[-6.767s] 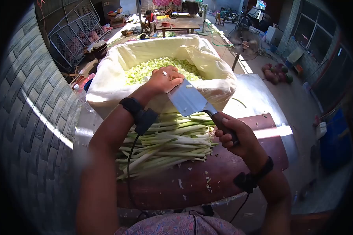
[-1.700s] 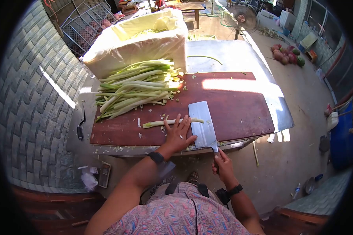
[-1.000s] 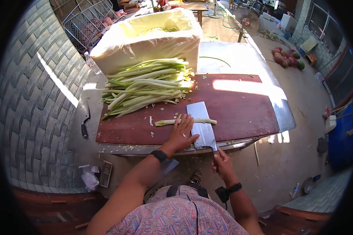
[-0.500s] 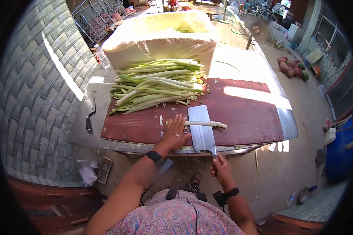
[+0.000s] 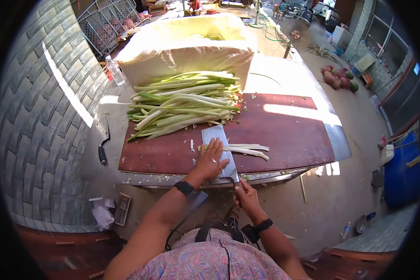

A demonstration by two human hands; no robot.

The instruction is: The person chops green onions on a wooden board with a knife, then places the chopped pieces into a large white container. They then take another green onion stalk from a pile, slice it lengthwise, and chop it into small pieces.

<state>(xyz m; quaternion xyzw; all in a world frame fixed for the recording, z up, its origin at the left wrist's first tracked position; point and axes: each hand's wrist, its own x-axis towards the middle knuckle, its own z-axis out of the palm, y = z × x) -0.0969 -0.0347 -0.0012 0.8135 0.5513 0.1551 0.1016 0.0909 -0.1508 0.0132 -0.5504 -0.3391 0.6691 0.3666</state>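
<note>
Pale split leek stalk point(image 5: 247, 150) lies on the dark red wooden chopping board point(image 5: 284, 135), near the board's near edge and right of centre, its two halves trailing right from under the blade. Broad steel cleaver point(image 5: 219, 149) lies nearly flat on the stalk. Left hand point(image 5: 210, 161) is spread open, palm and fingers point(image 5: 214, 148) pressing on the blade's flat and gripping nothing. Right hand point(image 5: 245, 196) sits just off the board's near edge, fingers closed round the cleaver handle.

Heaped pile of long green-and-white leek stalks point(image 5: 182, 105) occupies the board's far left corner, against the large white lined bin of chopped greens point(image 5: 186, 46). A small dark-handled knife point(image 5: 102, 144) lies on the metal tabletop point(image 5: 289, 74) at its left edge.

Risk, as judged: fingertips lie close to the cutting edge; a slip of the blade on the wet stalk could cut them.

Against half a second earlier: the cleaver has swung left and the stalk now shows as two strips rather than one.
</note>
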